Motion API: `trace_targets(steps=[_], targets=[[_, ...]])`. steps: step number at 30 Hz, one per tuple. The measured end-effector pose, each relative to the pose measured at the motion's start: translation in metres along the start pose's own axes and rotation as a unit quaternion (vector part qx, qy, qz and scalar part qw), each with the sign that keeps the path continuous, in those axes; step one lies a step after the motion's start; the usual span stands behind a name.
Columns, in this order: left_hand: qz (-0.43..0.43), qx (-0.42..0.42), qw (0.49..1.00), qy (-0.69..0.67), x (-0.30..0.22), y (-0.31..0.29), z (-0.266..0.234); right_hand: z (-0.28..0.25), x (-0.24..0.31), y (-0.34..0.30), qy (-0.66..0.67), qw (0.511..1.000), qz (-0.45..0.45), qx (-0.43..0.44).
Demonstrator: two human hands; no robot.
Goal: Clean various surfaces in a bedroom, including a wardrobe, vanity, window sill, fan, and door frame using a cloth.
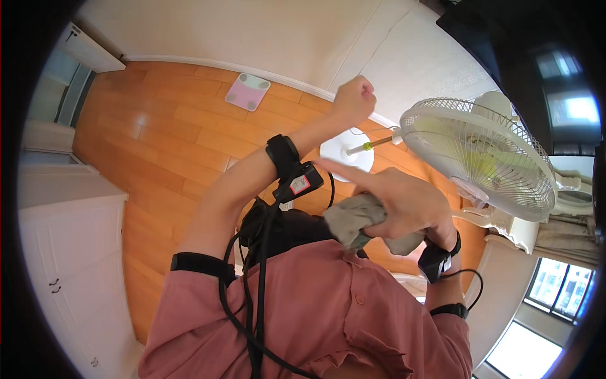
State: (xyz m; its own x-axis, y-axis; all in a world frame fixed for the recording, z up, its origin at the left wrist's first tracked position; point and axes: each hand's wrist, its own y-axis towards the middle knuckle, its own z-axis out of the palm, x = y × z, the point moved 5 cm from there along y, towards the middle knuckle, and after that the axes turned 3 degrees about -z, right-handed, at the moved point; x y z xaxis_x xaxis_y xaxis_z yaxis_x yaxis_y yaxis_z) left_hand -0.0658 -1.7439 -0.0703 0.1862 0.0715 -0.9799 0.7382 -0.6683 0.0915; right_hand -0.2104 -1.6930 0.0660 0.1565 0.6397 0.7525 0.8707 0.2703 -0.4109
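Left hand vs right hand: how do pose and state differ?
The left hand is curled into a fist with nothing visible in it; the right hand grips a grey-green cloth. The left hand shows no finger extended; the right hand stretches one out leftward. Both are bare.

bright | windows blown out | glare on black panel | edges bent, dark

Home interior, wooden floor, standing fan, bathroom scale
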Motion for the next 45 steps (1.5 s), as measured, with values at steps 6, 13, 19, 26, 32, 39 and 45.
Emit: trace_targets(steps=[6,13,19,26,32,39,45], targets=[[0.019,0.111,0.993,0.036,-0.021,-0.012,0.017,0.009,0.029,0.035,-0.124,0.977,-0.117,0.13],[0.026,0.088,0.994,0.058,0.004,-0.001,-0.007,-0.009,-0.015,-0.026,-0.075,0.996,-0.018,0.037],[-0.026,0.257,0.936,-0.241,-0.052,-0.036,0.0,-0.026,-0.07,-0.067,0.055,0.968,0.103,-0.223],[-0.037,0.207,0.975,-0.07,-0.057,-0.047,0.01,-0.017,-0.094,-0.081,0.219,0.823,-0.004,-0.524],[-0.087,0.406,0.843,-0.343,-0.049,-0.089,0.031,-0.001,-0.077,-0.058,0.272,0.793,-0.017,-0.545],[-0.224,0.402,0.759,-0.461,-0.045,-0.091,0.03,-0.025,-0.029,-0.097,-0.1,0.914,0.038,-0.392],[0.048,0.277,0.851,-0.443,-0.146,-0.035,0.005,-0.053,-0.004,-0.263,-0.251,0.653,-0.049,-0.713]])
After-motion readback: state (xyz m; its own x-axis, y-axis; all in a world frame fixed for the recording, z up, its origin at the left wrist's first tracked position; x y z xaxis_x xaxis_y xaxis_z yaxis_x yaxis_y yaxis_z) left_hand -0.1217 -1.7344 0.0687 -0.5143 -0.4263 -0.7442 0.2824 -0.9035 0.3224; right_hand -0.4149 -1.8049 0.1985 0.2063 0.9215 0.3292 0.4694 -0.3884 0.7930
